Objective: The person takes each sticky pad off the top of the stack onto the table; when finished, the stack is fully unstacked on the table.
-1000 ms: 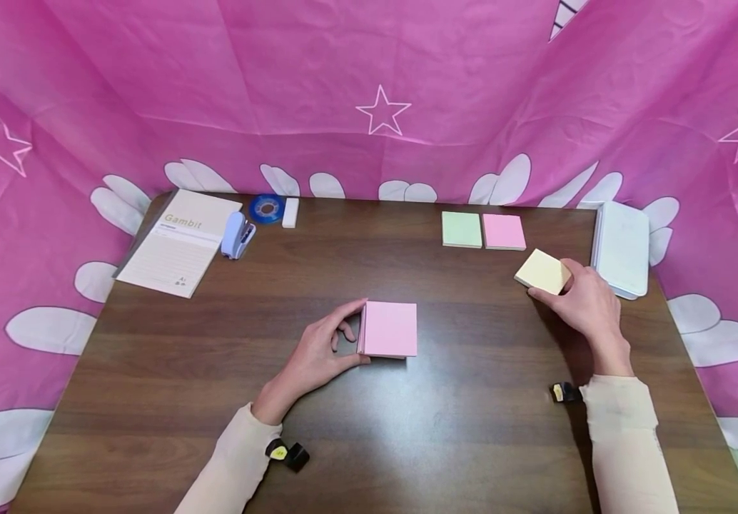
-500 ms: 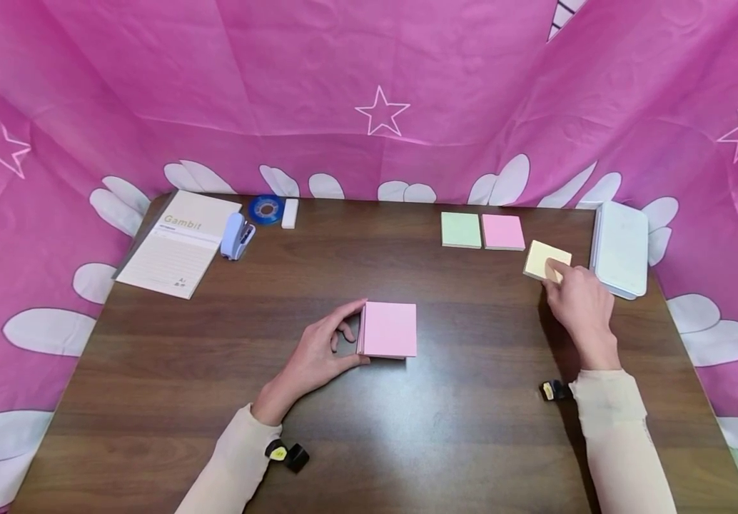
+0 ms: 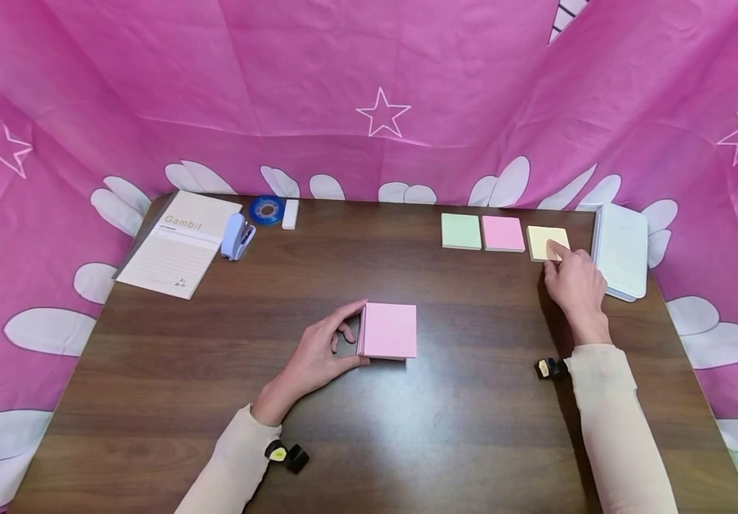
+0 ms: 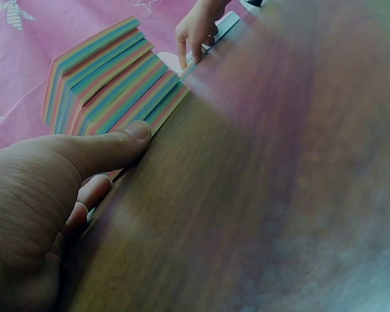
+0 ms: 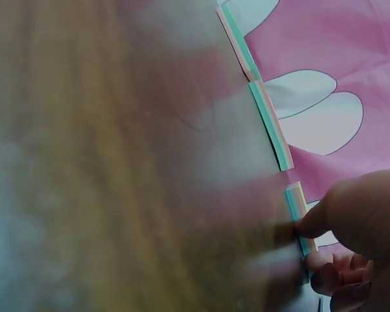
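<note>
A thick stack of sticky note pads (image 3: 391, 330), pink on top, stands mid-table; striped edges of several colours show in the left wrist view. My left hand (image 3: 320, 350) holds it from the left, thumb on the near side and index finger at the far left corner. At the back right, a pale yellow sticky note pad (image 3: 541, 241) lies flat. My right hand (image 3: 574, 285) has its index fingertip on top of that pad and its thumb (image 5: 315, 221) against the near edge. A pink pad (image 3: 503, 233) and a green pad (image 3: 461, 230) lie to its left.
A pale flat case (image 3: 622, 250) lies right of the yellow pad. At the back left are a notebook (image 3: 179, 243), a blue stapler (image 3: 237, 236), a blue tape roll (image 3: 267, 210) and a white eraser (image 3: 290, 213). A pink curtain (image 3: 279, 86) hangs behind the table.
The right hand has moved the yellow pad away from me and turned it straight, into line with the other two. Its index finger has come onto the top. The left hand stays put.
</note>
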The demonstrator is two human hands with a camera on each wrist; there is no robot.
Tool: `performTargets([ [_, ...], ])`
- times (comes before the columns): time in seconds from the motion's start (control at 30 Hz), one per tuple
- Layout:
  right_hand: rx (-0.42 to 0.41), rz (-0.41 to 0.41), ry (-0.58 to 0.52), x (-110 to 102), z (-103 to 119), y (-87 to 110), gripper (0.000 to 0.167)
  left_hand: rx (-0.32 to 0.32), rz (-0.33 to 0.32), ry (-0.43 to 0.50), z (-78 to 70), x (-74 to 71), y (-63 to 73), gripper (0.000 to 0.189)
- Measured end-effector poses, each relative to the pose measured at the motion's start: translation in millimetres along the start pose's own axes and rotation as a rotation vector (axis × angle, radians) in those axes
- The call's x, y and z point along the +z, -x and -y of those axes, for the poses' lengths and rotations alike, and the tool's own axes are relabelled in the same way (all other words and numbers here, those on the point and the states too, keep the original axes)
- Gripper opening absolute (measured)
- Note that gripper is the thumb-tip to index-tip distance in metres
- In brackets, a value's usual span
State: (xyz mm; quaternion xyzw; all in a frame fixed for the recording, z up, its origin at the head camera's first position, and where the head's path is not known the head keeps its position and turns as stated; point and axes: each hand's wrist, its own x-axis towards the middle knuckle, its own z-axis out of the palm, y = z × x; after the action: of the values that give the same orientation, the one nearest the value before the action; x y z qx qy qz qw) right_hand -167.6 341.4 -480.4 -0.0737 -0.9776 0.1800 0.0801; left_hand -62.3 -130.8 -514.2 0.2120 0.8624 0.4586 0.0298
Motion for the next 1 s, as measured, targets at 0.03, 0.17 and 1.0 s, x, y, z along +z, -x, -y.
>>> performTargets([
  [0.03, 0.008, 0.012, -0.003, 0, 0, -2.2, 0.046, -0.002, 0.0, 0.001, 0.0, 0.1, 0.1, 0.1],
  [0.17, 0.025, 0.038, -0.011, 3, 0, -9.9, 0.048, 0.001, -0.004, 0.001, 0.1, 0.5, 0.4, 0.099],
  [1.0, -0.003, -0.026, -0.125, -3, 12, 4.7, 0.063, 0.012, -0.011, -0.004, 1.0, 0.6, 0.1, 0.1],
])
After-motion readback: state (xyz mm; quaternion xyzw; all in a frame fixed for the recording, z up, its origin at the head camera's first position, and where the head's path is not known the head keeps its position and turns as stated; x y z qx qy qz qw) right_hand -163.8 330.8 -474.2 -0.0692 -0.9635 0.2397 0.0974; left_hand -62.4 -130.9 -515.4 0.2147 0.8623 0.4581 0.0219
